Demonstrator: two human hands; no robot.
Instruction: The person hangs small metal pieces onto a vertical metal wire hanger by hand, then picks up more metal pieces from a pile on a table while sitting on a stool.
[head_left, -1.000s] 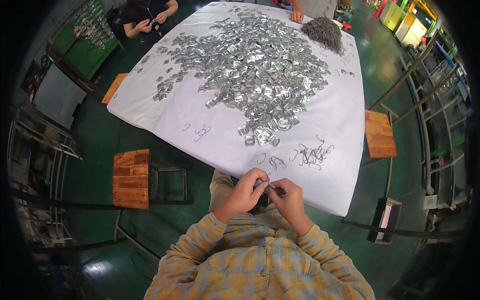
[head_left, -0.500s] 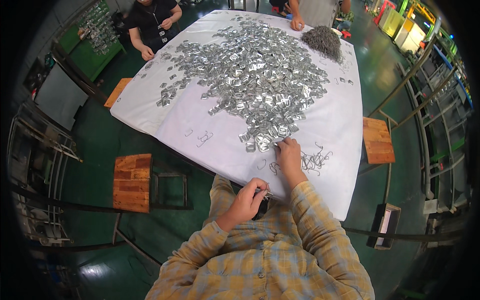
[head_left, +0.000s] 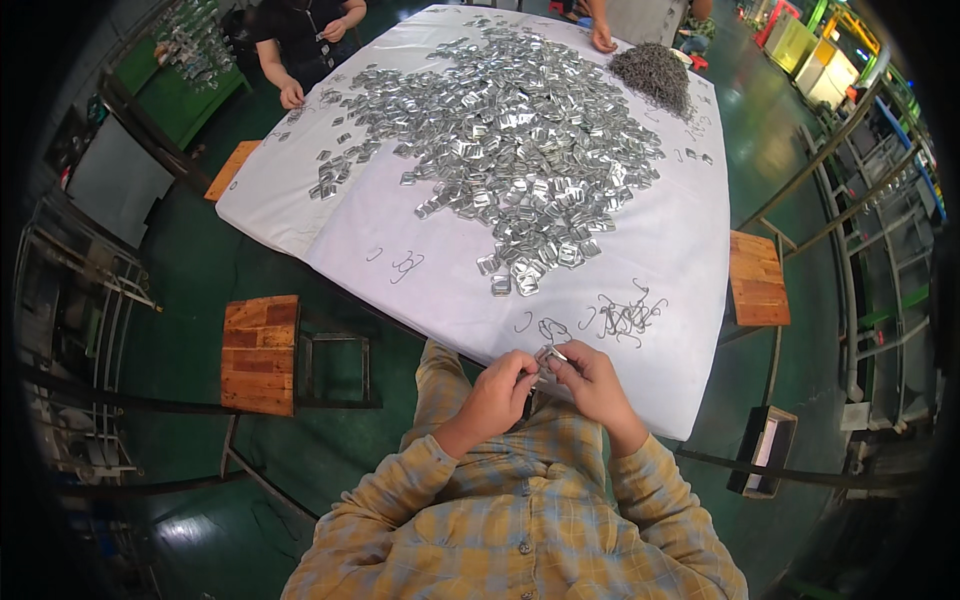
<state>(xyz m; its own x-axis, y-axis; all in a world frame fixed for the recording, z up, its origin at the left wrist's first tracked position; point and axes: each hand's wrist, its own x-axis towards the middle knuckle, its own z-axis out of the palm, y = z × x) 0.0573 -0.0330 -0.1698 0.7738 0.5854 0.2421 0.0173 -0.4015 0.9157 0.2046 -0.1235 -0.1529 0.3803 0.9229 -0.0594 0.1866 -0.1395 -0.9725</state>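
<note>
My two hands meet over the near edge of the table. My right hand [head_left: 600,388] pinches a small silver square metal piece [head_left: 552,354], shaped like a buckle frame. Against it, my left hand [head_left: 496,398] is closed in a pinch; its fingers hide what they hold, though a thin metallic bit shows at the tips. Just beyond my hands lie a few bent wire hooks [head_left: 551,328]. A looser tangle of wire hooks [head_left: 628,318] sits to their right. Farther in, a big heap of the same silver pieces [head_left: 530,150] covers the middle of the table.
White cloth covers the table [head_left: 380,225]. A dark pile of wire hooks [head_left: 652,78] stands at the far right. One co-worker's hand [head_left: 291,95] rests at the far left edge, another's [head_left: 603,40] at the far side. Wooden stools [head_left: 260,355] flank the table.
My right hand has drawn back from the near edge of the heap to my left hand, bringing a silver square piece. My left hand has stayed nearly in place.
</note>
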